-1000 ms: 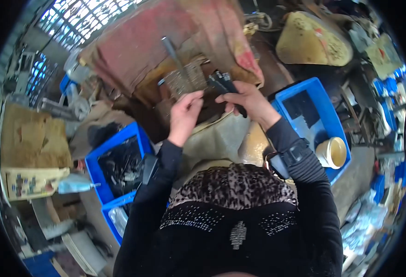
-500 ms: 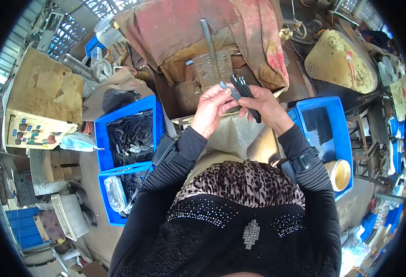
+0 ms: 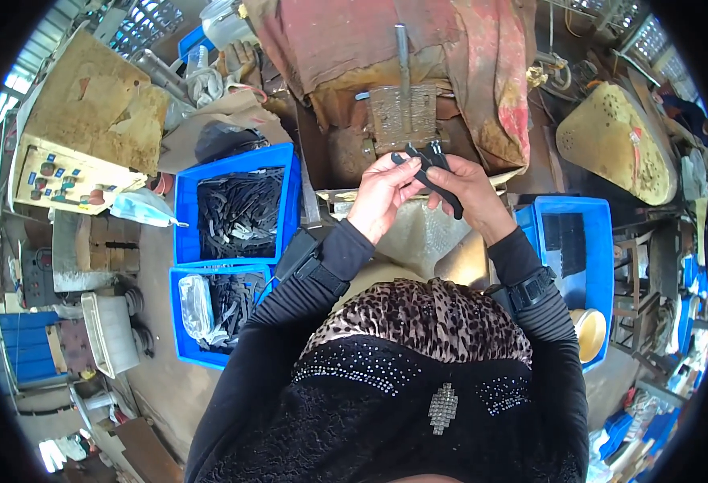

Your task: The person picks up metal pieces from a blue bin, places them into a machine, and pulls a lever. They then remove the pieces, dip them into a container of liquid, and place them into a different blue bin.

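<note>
a workshop is shown, grimy and crowded. a control box (image 3: pixel 57 181) is fitted with rows of coloured knobs, and its brown top (image 3: pixel 100 97) is worn and stained. blue bins (image 3: pixel 185 213) are filled with thin dark pieces (image 3: pixel 241 213) in bulk. a dirty red cloth (image 3: pixel 354 36) is draped behind an upright metal rod (image 3: pixel 404 60). daylight is let in through a latticed window (image 3: pixel 132 39), and the dull floor (image 3: pixel 156 262) is cluttered with gear.
</note>
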Action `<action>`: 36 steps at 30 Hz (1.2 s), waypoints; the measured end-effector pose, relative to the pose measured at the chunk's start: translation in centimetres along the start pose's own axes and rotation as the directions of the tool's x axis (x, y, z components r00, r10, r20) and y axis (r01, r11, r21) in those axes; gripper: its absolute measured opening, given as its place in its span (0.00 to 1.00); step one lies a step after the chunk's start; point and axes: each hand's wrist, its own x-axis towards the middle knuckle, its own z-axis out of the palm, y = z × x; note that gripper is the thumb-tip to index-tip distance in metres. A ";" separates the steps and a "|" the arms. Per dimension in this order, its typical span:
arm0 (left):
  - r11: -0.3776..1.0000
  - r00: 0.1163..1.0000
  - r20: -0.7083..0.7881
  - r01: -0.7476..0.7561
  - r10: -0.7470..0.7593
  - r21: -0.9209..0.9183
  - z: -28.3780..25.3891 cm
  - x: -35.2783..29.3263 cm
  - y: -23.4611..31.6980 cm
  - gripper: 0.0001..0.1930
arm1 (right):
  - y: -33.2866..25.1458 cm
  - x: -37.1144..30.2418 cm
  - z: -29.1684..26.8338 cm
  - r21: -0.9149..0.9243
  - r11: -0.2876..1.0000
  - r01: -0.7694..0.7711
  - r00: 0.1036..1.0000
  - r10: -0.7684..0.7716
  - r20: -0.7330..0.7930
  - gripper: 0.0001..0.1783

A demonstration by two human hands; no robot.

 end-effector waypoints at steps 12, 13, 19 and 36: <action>0.996 0.997 -0.072 0.020 -0.014 0.082 -2.1 -0.5 1.8 0.07 | 0.2 2.4 1.0 -0.033 0.993 -0.113 0.979 0.117 0.165 0.16; 0.993 0.995 -0.093 0.056 -0.046 0.102 -2.1 -0.2 1.7 0.08 | 0.5 2.4 0.6 0.028 0.994 -0.108 0.972 0.099 0.213 0.13; 0.991 0.997 0.068 0.035 -0.044 0.132 -1.2 0.3 1.7 0.14 | 1.3 2.8 -0.4 -0.140 0.988 0.068 0.975 -0.036 0.221 0.12; 0.998 0.984 0.171 0.044 -0.050 0.040 -0.9 0.6 -0.4 0.12 | 1.7 0.6 -0.5 -0.025 0.998 -0.052 0.997 0.053 0.057 0.06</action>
